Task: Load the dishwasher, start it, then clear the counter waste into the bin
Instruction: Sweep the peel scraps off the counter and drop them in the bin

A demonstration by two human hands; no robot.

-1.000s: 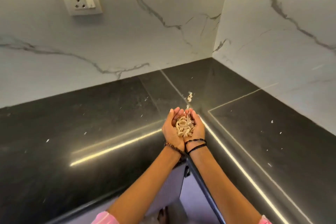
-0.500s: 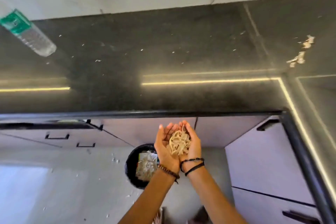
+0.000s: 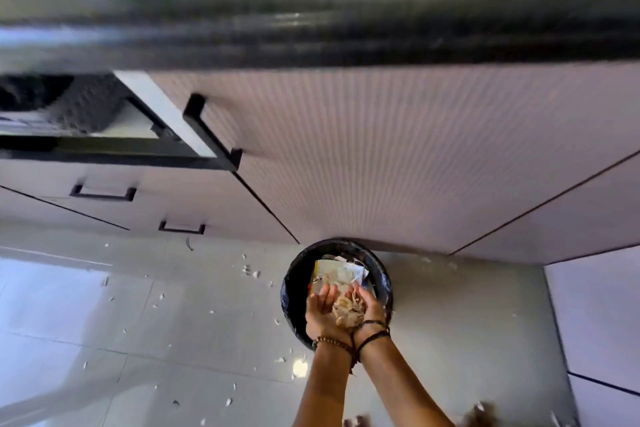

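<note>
The left hand (image 3: 323, 314) and right hand (image 3: 370, 310) are pressed side by side, palms up and fingers gently curved into one cup, carrying a heap of pale food scraps (image 3: 346, 308). They hover just above the black-lined bin (image 3: 294, 284), which stands on the floor against the cabinet fronts and holds crumpled wrappers (image 3: 337, 270). White scraps (image 3: 249, 270) lie scattered on the floor tiles (image 3: 138, 322) around it. The dark counter (image 3: 346, 38) edge runs above, blurred
</note>
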